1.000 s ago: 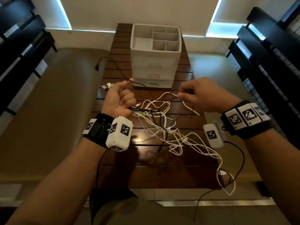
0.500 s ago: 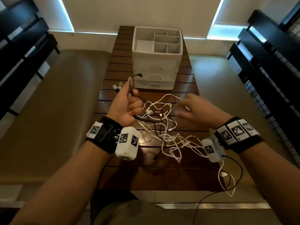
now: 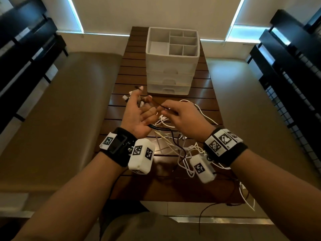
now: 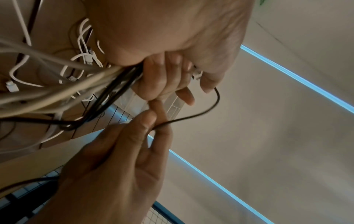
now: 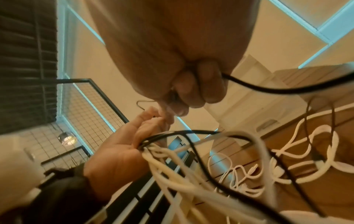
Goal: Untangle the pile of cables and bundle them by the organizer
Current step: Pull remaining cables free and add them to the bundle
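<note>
A person stands at a narrow dark slatted wooden counter point(image 3: 175, 185), both forearms reaching forward, each wrist wearing a black band with a white camera block. The left hand point(image 3: 139, 115) is raised palm-up above the counter, its lower fingers curled round a gathered bunch of white and black cables point(image 4: 107, 78) that runs out of the palm and down toward the counter, while the thumb and forefinger are more extended; white plug ends show near its fingertips. The right hand point(image 3: 182, 119) sits just beside it, thumb and forefinger pinching a thin black cable point(image 4: 201, 112) that arcs across to the left hand's fingertips. Below and between the wrists lies a loose tangle of white cables with a few black ones point(image 3: 175, 146), looping over one another on the counter, and some strands trail off its near right edge. At the far end of the counter stands a white plastic drawer organizer with open divided compartments on top point(image 3: 172, 66); its compartments look empty and its drawers are closed. The task seems to be at an early stage: several cable ends are collected in the left hand, but most of the pile is not yet untangled, no finished bundle is visible, and nothing has been placed by the organizer.
</note>
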A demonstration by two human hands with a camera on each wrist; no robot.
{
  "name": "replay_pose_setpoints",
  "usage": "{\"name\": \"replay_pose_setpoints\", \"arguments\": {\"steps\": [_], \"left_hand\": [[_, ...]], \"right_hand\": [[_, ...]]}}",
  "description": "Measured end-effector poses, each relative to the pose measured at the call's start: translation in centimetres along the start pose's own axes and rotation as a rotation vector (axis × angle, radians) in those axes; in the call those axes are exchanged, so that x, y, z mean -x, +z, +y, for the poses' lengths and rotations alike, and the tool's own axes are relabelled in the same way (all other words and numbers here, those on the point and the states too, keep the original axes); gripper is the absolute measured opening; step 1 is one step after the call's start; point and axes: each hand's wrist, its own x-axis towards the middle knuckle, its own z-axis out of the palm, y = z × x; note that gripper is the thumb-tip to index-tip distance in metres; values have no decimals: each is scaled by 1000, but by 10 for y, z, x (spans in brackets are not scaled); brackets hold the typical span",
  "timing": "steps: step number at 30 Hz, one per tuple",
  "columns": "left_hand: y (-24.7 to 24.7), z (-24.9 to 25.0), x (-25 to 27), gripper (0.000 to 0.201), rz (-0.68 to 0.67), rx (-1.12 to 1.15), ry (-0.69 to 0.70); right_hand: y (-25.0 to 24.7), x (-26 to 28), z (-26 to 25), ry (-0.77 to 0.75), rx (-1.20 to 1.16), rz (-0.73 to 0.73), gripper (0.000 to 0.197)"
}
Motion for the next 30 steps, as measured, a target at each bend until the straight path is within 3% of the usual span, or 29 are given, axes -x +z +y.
{"name": "replay_pose_setpoints", "arguments": {"steps": [5, 9, 14, 17, 21, 25, 28, 30], "left_hand": [[-2, 6, 0, 51, -68, 96, -23], [5, 6, -5, 52, -11, -90, 57], [4, 2, -9, 42, 63, -232, 117], [7, -1, -7, 43, 81, -279, 128], [8, -1, -12, 48, 81, -299, 129], [4, 1, -10, 54, 55, -265, 138], [3, 0, -5, 55, -7, -163, 152], [6, 1, -3, 55, -60, -87, 147]], "right_hand": [[-4, 9, 13, 30, 167, -19, 30], [-5, 13, 16, 25, 326, -164, 38], [-16, 17, 11, 21, 493, -206, 42], [-16, 8, 0, 53, 226, -155, 67], [10, -6, -14, 117, -20, -185, 63], [20, -8, -9, 215, -100, -182, 57], [22, -6, -9, 249, -135, -254, 42], [26, -3, -10, 244, -208, -299, 45]]}}
